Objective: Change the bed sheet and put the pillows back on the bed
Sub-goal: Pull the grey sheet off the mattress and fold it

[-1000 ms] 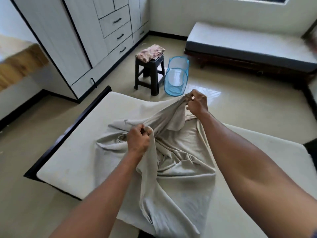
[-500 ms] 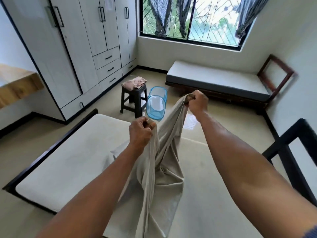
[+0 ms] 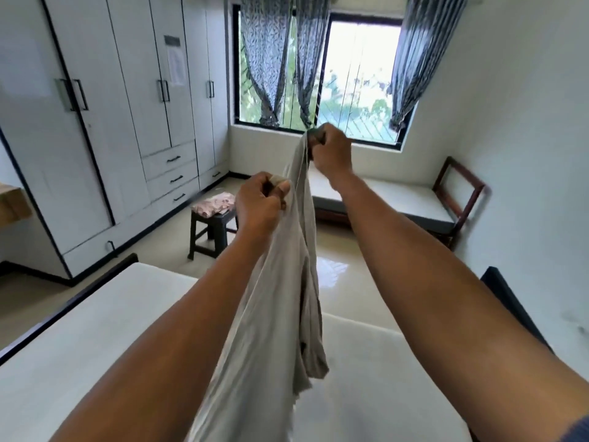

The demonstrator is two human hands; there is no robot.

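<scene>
Both left hand [image 3: 259, 202] and right hand [image 3: 330, 151] grip the bed sheet [image 3: 271, 314] hanging beneath.

I see a bare white mattress [image 3: 95, 346] seated in a black bed frame [image 3: 79, 303] in the foreground. Beyond it, on the glossy tiled floor [image 3: 153, 250], stands a dark stool [image 3: 212, 232] carrying a folded pink patterned cloth [image 3: 213, 202]. A low bed [image 3: 398, 199] stands under the window.

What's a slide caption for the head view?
Bunched beige sheet held up over the bare mattress by left hand and right hand.
</scene>
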